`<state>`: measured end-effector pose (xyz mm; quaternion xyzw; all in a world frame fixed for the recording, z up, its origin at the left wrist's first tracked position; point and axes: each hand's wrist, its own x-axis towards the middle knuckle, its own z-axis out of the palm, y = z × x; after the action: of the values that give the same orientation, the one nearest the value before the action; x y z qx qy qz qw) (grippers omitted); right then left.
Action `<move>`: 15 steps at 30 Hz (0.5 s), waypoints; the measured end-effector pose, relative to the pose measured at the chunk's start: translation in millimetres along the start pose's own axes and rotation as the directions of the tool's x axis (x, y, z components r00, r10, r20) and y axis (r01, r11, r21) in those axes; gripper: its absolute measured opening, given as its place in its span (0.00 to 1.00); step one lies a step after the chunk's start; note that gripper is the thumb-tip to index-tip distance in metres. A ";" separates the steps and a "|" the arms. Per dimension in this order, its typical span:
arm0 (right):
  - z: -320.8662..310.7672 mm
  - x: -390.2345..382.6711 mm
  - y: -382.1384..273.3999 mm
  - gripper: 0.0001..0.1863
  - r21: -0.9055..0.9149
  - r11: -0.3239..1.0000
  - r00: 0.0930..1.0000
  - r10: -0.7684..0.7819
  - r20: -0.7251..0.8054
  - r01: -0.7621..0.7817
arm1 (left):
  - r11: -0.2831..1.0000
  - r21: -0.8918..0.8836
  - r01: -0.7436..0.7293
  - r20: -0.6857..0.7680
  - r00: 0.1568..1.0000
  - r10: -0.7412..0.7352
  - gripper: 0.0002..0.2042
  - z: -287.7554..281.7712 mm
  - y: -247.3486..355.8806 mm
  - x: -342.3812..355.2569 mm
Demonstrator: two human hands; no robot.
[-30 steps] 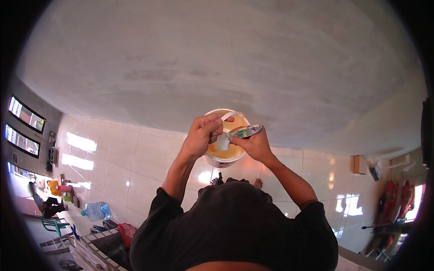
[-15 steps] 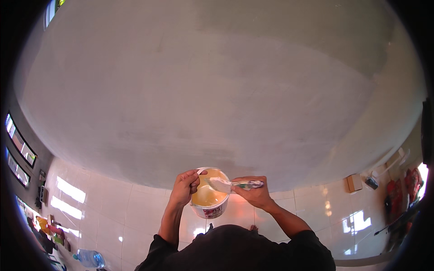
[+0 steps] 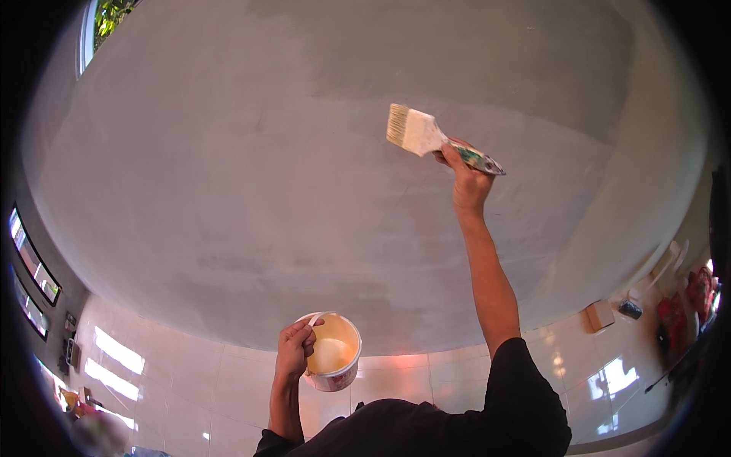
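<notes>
My right hand (image 3: 466, 171) is raised in front of the wall (image 3: 251, 152), fingers closed round the handle of a wide paintbrush (image 3: 421, 132). Its pale bristles point left; white paint coats the base of the brush, and the handle is green and smeared. Whether the bristles touch the wall I cannot tell. Low in front of me, my left hand (image 3: 295, 346) grips the white handle of a paint bucket (image 3: 337, 381). Inside the bucket is cream-coloured liquid, and its mouth faces up. The wall is grey, with a darker greenish patch at the upper right.
Shiny tiles cover the floor (image 3: 175, 358) below the wall. To the right stand a cardboard box (image 3: 599, 315) and a small dark object (image 3: 630, 308), with red items (image 3: 673, 320) beyond. Windows (image 3: 34, 259) line the left side, and another window (image 3: 90, 34) shows at upper left.
My right hand has lifted the paintbrush out from over the bucket, up and to the right toward the wall. The bucket in my left hand now appears slightly lower and further left.
</notes>
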<state>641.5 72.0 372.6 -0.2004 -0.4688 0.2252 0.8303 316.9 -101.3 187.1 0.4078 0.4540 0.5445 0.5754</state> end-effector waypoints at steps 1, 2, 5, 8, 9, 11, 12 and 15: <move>8.8 9.3 2.9 0.11 0.032 0.999 1.000 -0.002 -0.005 0.002 | 1.000 -0.009 -0.005 -0.014 1.000 0.005 0.13 1.6 1.0 -2.8; 15.8 17.0 3.7 0.11 0.027 1.000 1.000 -0.002 0.013 0.002 | 1.000 -0.008 -0.008 -0.021 1.000 0.008 0.13 4.1 2.4 -4.7; 29.2 25.3 10.6 0.11 0.024 1.000 0.998 -0.021 0.054 0.020 | 1.000 -0.005 -0.010 -0.030 1.000 0.009 0.13 1.6 2.3 -3.4; 6.4 42.1 29.0 0.10 -0.214 0.957 0.978 -0.208 -0.029 0.197 | 1.000 -0.014 -0.005 -0.027 1.000 0.005 0.13 -0.9 2.3 -1.6; -6.9 48.0 25.4 0.09 -0.238 0.946 0.968 -0.241 -0.065 0.220 | 1.000 -0.019 -0.005 -0.031 1.000 0.004 0.13 -1.0 2.2 -1.7; -43.1 59.7 10.5 0.08 -0.369 0.892 0.933 -0.331 -0.140 0.261 | 0.999 -0.039 0.005 -0.032 0.999 -0.006 0.14 -2.2 -0.3 -1.9; -56.9 62.6 2.6 0.08 -0.466 0.842 0.905 -0.389 -0.174 0.272 | 0.999 -0.053 0.010 -0.033 0.999 -0.012 0.14 -4.1 -2.7 -1.9; -66.3 54.9 -21.9 0.08 -0.684 0.651 0.789 -0.587 -0.179 0.330 | 0.997 -0.074 0.024 -0.011 1.000 -0.025 0.13 -7.5 -5.8 -0.6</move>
<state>728.4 76.8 390.5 -0.3733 -0.3785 -0.2080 0.8211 311.1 -102.5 179.7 0.3775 0.4420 0.5562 0.5939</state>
